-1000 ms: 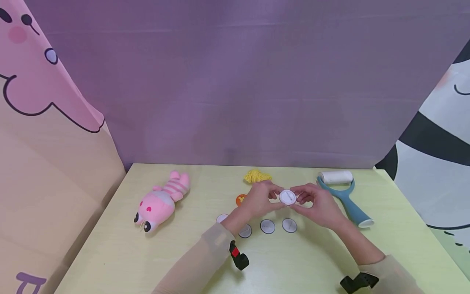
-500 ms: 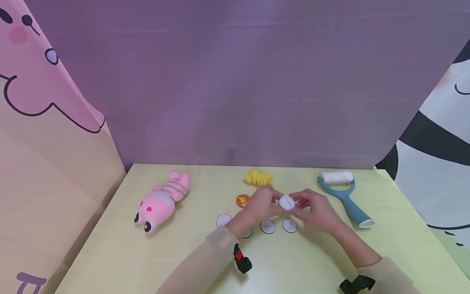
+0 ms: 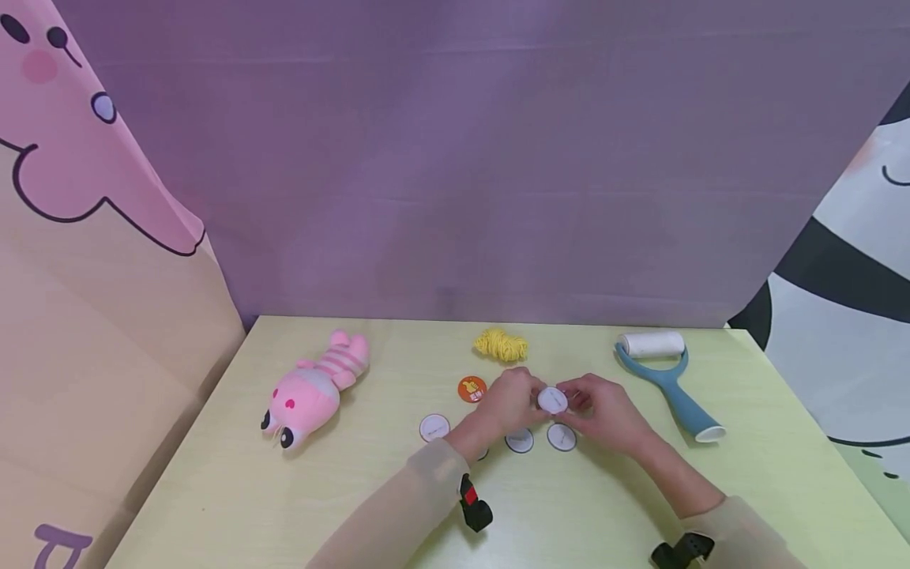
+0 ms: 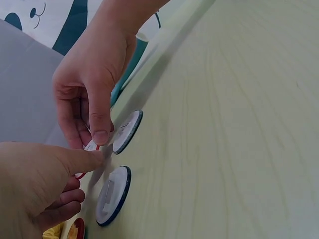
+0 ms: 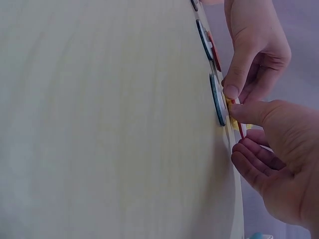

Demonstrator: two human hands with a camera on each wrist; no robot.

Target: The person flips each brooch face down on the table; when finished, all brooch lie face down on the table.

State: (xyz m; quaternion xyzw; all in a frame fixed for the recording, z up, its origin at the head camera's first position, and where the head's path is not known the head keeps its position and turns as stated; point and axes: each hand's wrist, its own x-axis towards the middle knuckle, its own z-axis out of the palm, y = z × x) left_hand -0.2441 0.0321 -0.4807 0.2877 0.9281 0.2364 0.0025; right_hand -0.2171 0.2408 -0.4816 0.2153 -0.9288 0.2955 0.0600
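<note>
Between my two hands is a round button badge [image 3: 552,400], its white back with a pin facing up. My left hand [image 3: 510,399] pinches its left edge, and my right hand [image 3: 604,407] pinches the right edge. A red rim [image 5: 240,127] shows on it in the right wrist view. It is held over the far side of a row of badges lying pin side up, including a left badge [image 3: 434,427], a middle badge [image 3: 520,440] and a right badge [image 3: 562,437]. Another is mostly hidden under my left wrist. An orange badge [image 3: 472,389] lies face up beside my left hand.
Behind the hands lies a bundle of yellow string [image 3: 501,345]. A blue-handled lint roller [image 3: 675,387] is at the right, and a pink plush toy [image 3: 313,395] at the left. A purple backdrop [image 3: 455,174] rises behind the table's far edge.
Both hands have come nearer the body and slightly left with the badge, down towards the row. The orange badge and the left badge are now more fully uncovered.
</note>
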